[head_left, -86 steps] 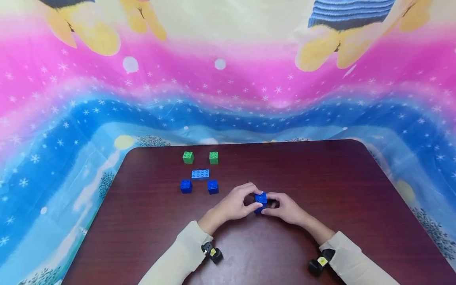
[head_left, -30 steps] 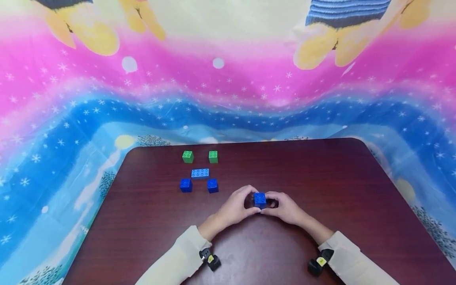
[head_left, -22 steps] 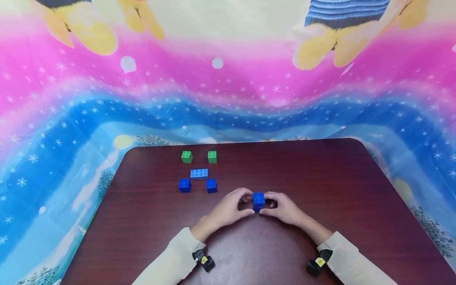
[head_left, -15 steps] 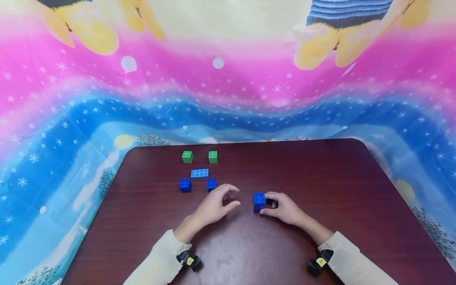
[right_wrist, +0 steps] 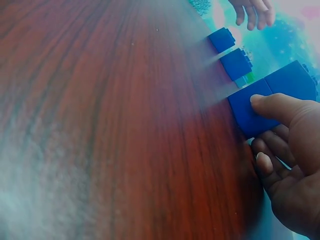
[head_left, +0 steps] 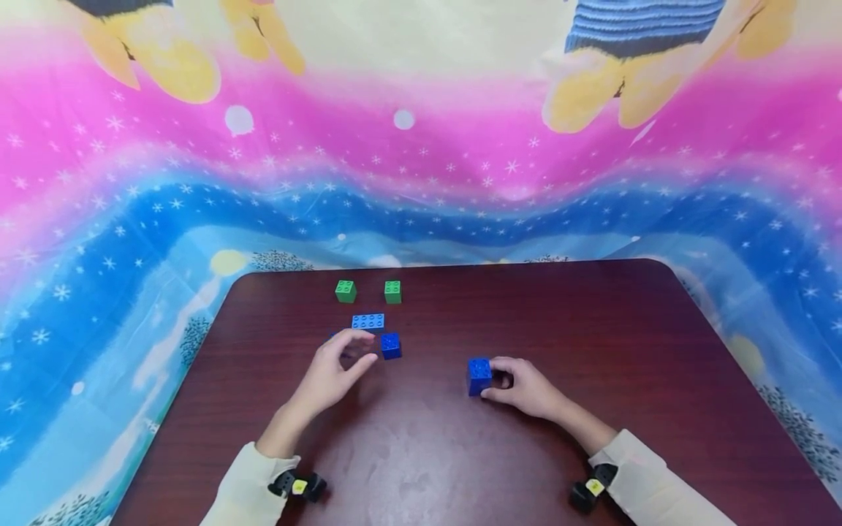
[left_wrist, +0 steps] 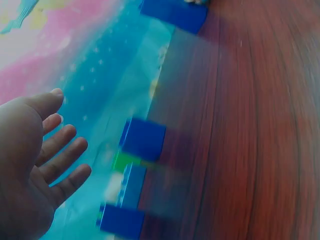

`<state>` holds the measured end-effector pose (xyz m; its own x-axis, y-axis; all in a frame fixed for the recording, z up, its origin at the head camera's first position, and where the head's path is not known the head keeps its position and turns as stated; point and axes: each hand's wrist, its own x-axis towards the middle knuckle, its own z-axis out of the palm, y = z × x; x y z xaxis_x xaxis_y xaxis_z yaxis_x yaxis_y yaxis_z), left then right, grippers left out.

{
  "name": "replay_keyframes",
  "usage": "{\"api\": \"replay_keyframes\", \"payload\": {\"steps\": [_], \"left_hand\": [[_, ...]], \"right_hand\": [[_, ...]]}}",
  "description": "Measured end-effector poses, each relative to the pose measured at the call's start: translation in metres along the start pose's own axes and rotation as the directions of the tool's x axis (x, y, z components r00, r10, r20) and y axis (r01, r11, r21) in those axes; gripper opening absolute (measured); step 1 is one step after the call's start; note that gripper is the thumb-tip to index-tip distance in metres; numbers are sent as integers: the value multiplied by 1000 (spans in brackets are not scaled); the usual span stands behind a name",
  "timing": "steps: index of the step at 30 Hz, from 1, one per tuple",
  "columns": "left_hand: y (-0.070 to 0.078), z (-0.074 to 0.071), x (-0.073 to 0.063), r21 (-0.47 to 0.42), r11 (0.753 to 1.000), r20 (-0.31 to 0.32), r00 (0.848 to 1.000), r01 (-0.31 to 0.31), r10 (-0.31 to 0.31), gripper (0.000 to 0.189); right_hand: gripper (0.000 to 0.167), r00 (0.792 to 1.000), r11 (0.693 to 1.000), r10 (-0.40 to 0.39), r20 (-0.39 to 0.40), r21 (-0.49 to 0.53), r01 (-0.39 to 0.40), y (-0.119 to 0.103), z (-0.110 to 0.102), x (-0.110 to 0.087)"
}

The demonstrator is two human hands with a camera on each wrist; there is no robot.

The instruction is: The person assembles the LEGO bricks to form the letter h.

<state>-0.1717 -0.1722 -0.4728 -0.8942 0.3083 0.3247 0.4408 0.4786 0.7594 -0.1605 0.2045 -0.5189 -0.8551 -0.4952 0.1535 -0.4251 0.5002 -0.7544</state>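
My right hand (head_left: 526, 387) pinches a stack of two dark blue toy building bricks (head_left: 479, 377), standing on the table. In the right wrist view, a seam between the stacked bricks (right_wrist: 272, 100) shows, with the thumb on the lower one. My left hand (head_left: 329, 372) is held over the table with fingers relaxed and nothing in it. It mostly hides one dark blue brick in the head view; the left wrist view shows that brick (left_wrist: 122, 221) beyond the fingers. Just right of the left fingertips sits another dark blue brick (head_left: 391, 345).
A light blue eight-stud brick (head_left: 368, 321) lies behind the blue bricks. Farther back stand a left green brick (head_left: 346, 291) and a right green brick (head_left: 392, 291). The dark wooden table (head_left: 559, 314) ends at a patterned cloth backdrop (head_left: 421, 161).
The blue stack has turned upright and square. My left hand has let go of it and moved left toward the loose blue bricks; the right hand has kept its hold.
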Motion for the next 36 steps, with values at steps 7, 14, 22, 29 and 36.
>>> {"api": "replay_keyframes", "payload": {"steps": [7, 14, 22, 29, 36], "left_hand": [[-30, -23, -9, 40, 999, -91, 996, 7, -4, 40], [-68, -39, -14, -6, 991, -83, 988, 134, -134, 61], [-76, -46, -13, -55, 990, -35, 990, 132, -134, 65], [-70, -50, -9, -52, 989, 8, 990, 139, -139, 60], [-102, -40, -10, -30, 985, 7, 986, 167, -167, 57]], "right_hand": [[20, 1000, 1000, -3, -5, -19, 2, 2, -2, -3], [21, 1000, 1000, 2, -6, -6, -2, 4, -8, -8], [21, 1000, 1000, 0, -11, -23, -1, 8, -16, -11], [20, 1000, 999, 22, -2, -35, -22, 9, -21, -15], [21, 1000, 998, 17, -25, -55, -18, 9, -22, -18]]}}
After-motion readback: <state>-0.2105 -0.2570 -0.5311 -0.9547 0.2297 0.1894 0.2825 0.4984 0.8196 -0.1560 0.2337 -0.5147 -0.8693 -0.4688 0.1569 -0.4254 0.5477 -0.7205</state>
